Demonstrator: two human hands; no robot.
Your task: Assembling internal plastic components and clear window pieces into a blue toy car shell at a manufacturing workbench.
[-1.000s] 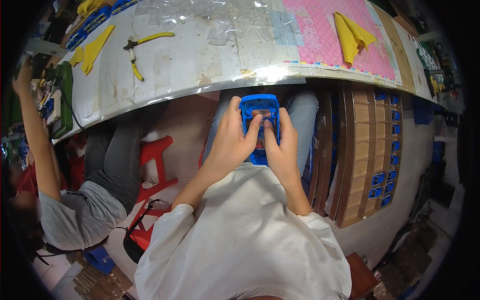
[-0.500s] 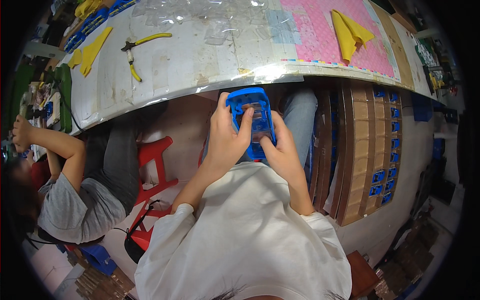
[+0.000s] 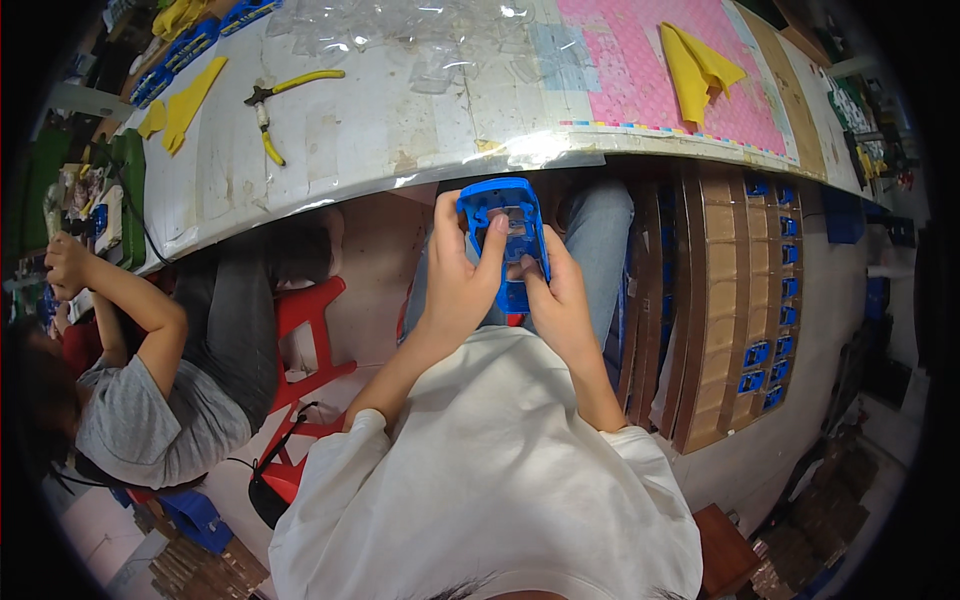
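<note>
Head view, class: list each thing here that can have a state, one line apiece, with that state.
Blue plastic toy-car shell: held in both hands below the table edge, off the table.
Left hand: gripping the shell's left side.
Right hand: gripping the shell's lower right.
Yellow-handled pliers: lying on the table, handles spread.
Yellow cloth: folded, lying on the pink mat.
Red plastic stool: standing between the two people.

White short-sleeved T-shirt, blue jeans, bare forearms, left hand [image 3: 462,285], right hand [image 3: 556,300], no gloves
</note>
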